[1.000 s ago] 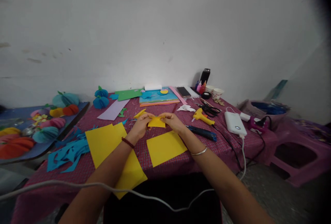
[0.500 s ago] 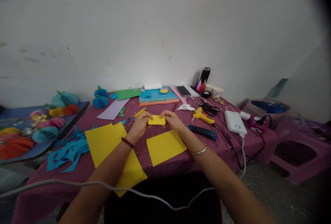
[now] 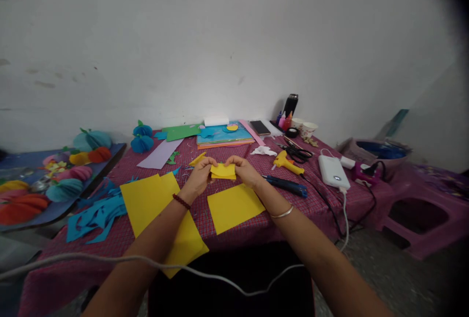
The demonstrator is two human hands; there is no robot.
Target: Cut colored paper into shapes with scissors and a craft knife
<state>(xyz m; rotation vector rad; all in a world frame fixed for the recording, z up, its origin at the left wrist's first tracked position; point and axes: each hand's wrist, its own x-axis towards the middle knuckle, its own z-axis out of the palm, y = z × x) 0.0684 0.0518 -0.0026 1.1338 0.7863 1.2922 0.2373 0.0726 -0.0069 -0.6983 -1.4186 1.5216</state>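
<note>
A small folded yellow paper piece (image 3: 223,171) is held above the table between both hands. My left hand (image 3: 200,176) pinches its left end and my right hand (image 3: 245,171) pinches its right end, fingers closed on it. Just below lies a yellow square sheet (image 3: 234,207) on the red checked tablecloth (image 3: 315,195). A larger yellow sheet (image 3: 154,209) lies under my left forearm and hangs over the table's front edge.
Blue paper scraps (image 3: 97,212) lie at the left. Coloured paper balls (image 3: 66,187) fill a side board. A yellow glue gun (image 3: 287,162), blue cutter (image 3: 286,186), scissors (image 3: 296,153), white power bank (image 3: 331,171), phone (image 3: 260,128) and paper stack (image 3: 223,136) sit behind and right.
The yellow piece has been folded down from a wider spread shape into a smaller, flatter packet between my fingers. My hands stayed in nearly the same place.
</note>
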